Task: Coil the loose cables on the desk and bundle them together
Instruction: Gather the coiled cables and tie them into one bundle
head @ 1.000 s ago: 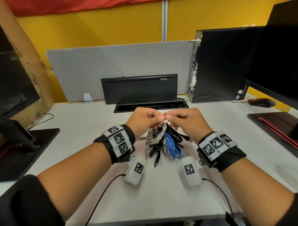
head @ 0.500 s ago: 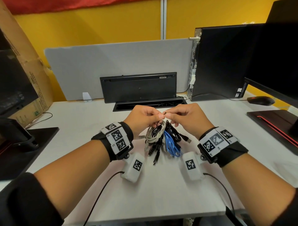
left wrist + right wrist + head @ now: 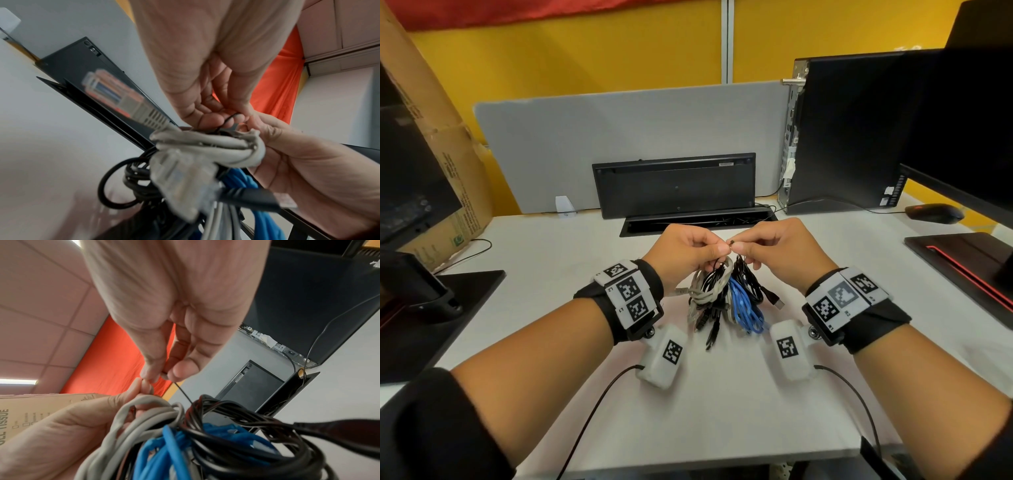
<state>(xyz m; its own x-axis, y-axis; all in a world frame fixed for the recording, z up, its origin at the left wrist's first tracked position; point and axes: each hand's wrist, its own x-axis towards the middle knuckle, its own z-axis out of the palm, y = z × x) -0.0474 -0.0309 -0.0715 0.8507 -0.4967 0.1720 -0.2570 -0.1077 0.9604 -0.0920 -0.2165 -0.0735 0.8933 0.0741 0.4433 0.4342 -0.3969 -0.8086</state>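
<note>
Hands (image 3: 729, 253) lifted slightly, both pinching thin tie above cable bundle (image 3: 726, 298), white desk (image 3: 705, 411), yellow partition wall (image 3: 585, 51)

Both forearms reach forward from black sleeves, each wrist wrapped in a black band bearing white marker tags. The left hand (image 3: 688, 250) and right hand (image 3: 774, 250) are raised side by side, knuckles up, fingertips meeting in the middle. The left hand's fingers (image 3: 207, 116) are curled, thumb and forefinger pinching a thin black wire (image 3: 230, 118). The right hand's fingers (image 3: 183, 368) are likewise curled, thumb and forefinger pinching the same thin wire's other part. The fingertips of the two hands touch each other.
</note>
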